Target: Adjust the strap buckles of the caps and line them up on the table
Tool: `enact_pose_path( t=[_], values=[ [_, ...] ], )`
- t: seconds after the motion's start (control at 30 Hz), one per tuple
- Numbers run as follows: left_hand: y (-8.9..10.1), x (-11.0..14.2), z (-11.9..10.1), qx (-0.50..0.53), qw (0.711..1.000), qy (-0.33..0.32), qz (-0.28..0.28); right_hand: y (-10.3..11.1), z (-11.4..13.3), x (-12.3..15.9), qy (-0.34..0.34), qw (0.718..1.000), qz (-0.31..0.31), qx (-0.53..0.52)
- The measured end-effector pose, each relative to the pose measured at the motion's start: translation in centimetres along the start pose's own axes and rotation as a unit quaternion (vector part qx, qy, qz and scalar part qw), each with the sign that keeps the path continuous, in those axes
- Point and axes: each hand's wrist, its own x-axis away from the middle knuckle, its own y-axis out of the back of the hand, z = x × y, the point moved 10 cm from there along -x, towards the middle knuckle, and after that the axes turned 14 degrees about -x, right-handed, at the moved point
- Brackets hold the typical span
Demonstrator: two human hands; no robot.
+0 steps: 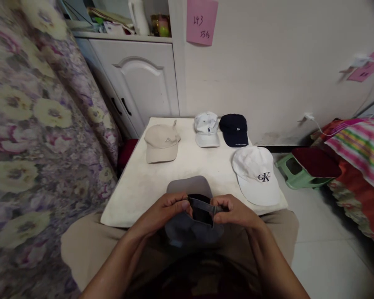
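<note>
Between my two hands is a grey baseball cap (190, 185), its brim pointing away from me over the near edge of the table and its back strap facing me. My left hand (171, 209) pinches the left end of the strap. Thumb and fingers of my right hand (233, 211) grip the strap's right end by the buckle. Part of the crown hangs in shadow above my lap. Closest to my right hand on the table lies a white cap (252, 166) with black letters.
A beige cap (162, 143), a pale cap (206, 126) and a navy cap (232, 128) sit along the far side of the cream-covered table (137, 182). A floral curtain (50, 145) hangs at left. On the right stands a green stool (294, 174) beside a bed (361, 166).
</note>
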Motion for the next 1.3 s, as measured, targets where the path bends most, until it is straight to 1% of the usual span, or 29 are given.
enact_pose_path(
  t=[0.13, 0.23, 0.37, 0.5, 0.6, 0.67, 0.77, 0.83, 0.9, 0.97, 1.0, 1.03, 1.07, 1.13, 1.2, 1.23, 1.3],
  values=[
    [0.7, 0.1, -0.5, 0.012, 1.0, -0.01, 0.011, 2.7, 0.2, -0.3, 0.044, 0.994, -0.074, -0.067],
    [0.8, -0.1, 0.0, 0.058, 0.998, 0.006, 0.019, 3.7, -0.1, -0.7, 0.05, 0.986, -0.116, -0.107],
    [1.2, -0.1, 1.4, 0.11, 0.993, 0.035, 0.006, 3.8, -0.4, -1.0, 0.045, 0.983, -0.126, -0.126],
    [1.7, 0.0, 2.0, 0.13, 0.991, 0.041, -0.007, 3.7, -0.1, -1.0, 0.052, 0.981, -0.122, -0.144],
    [1.8, 0.2, 1.6, 0.145, 0.989, 0.032, 0.007, 3.7, 0.5, -1.2, 0.061, 0.977, -0.129, -0.156],
    [1.9, 0.4, 0.5, 0.168, 0.985, 0.017, 0.018, 3.6, 1.3, -1.2, 0.068, 0.976, -0.128, -0.16],
    [2.2, 0.7, -2.0, 0.19, 0.981, -0.016, 0.035, 3.0, 3.0, -1.2, 0.076, 0.979, -0.104, -0.16],
    [2.4, 0.8, -4.1, 0.194, 0.979, -0.038, 0.046, 2.1, 3.7, -1.3, 0.057, 0.985, -0.057, -0.155],
    [2.6, 0.9, -6.2, 0.204, 0.976, -0.055, 0.054, 0.5, 3.8, -1.3, 0.009, 0.989, 0.03, -0.147],
    [2.6, 1.0, -8.2, 0.211, 0.972, -0.076, 0.07, -1.3, 3.6, -1.1, -0.036, 0.98, 0.13, -0.144],
    [2.5, 1.0, -9.1, 0.211, 0.97, -0.088, 0.083, -2.1, 3.6, -0.9, -0.044, 0.972, 0.173, -0.15],
    [2.3, 1.1, -9.9, 0.21, 0.968, -0.101, 0.096, -2.7, 3.9, -0.9, -0.034, 0.964, 0.206, -0.167],
    [2.1, 1.1, -10.5, 0.209, 0.966, -0.11, 0.107, -3.1, 4.3, -0.9, -0.012, 0.955, 0.225, -0.192],
    [2.1, 0.9, -10.8, 0.215, 0.964, -0.115, 0.108, -3.4, 5.2, -1.1, 0.045, 0.938, 0.23, -0.255],
    [2.4, 0.2, -10.2, 0.236, 0.962, -0.106, 0.088, -3.2, 5.6, -1.6, 0.089, 0.926, 0.204, -0.305],
    [2.6, -0.2, -9.7, 0.252, 0.959, -0.102, 0.075, -2.8, 5.6, -1.9, 0.106, 0.923, 0.175, -0.327],
    [3.0, -1.0, -8.5, 0.29, 0.949, -0.107, 0.059, -1.6, 5.4, -2.5, 0.14, 0.914, 0.094, -0.368]
  ],
)
